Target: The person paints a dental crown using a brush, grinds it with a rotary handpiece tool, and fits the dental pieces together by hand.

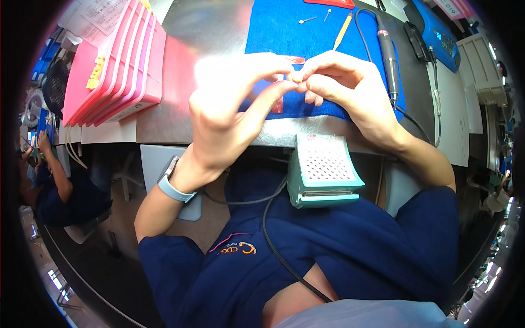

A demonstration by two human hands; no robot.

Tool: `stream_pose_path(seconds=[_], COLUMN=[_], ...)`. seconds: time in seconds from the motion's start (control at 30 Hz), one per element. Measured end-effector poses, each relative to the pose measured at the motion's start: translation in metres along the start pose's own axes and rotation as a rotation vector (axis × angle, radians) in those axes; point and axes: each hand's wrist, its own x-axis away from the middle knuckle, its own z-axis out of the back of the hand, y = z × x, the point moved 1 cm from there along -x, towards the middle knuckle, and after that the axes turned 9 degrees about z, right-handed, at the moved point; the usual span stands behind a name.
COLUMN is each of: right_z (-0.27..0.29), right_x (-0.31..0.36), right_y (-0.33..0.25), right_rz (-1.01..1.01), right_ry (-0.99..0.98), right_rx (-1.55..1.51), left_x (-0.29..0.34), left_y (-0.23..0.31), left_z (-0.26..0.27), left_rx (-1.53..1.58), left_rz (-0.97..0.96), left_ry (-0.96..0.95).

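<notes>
Above the near part of a blue mat (pixel 328 46), my two hands meet fingertip to fingertip. My left hand (pixel 224 104), with a watch on its wrist, pinches thumb against fingers at a tiny yellowish piece (pixel 297 77). My right hand (pixel 355 82) is closed on the same piece from the other side. Fingertips hide most of it, so its kind cannot be made out. Beneath the hands, two red strips (pixel 278 105) show on the mat. Strong glare washes out the back of my left hand.
A rotary handpiece (pixel 389 63) with a cord lies right, beside a yellow pencil (pixel 343 31) and two small pins (pixel 308 21). A blue control unit (pixel 437 35) stands far right. Pink trays (pixel 117 65) stand left. A teal perforated box (pixel 326 164) juts from the table edge.
</notes>
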Motion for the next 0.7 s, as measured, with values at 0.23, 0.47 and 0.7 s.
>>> stream_pose_path(seconds=[0.23, 0.47, 0.7], right_z=[-0.0036, 0.0030, 0.0064], right_x=[0.0047, 0.0045, 0.0033], right_y=[0.0006, -0.0051, -0.0076], right_rz=[0.130, 0.261, 0.379], right_ry=[0.020, -0.057, -0.031], right_rx=[0.145, 0.296, 0.340], left_x=[0.0070, 0.0074, 0.0071], left_y=[-0.0006, 0.0007, 0.0005], left_z=[-0.0026, 0.0000, -0.0025], left_rx=[-0.050, -0.045, 0.073], left_rz=[0.014, 0.016, 0.092], left_ry=[-0.070, -0.105, -0.165])
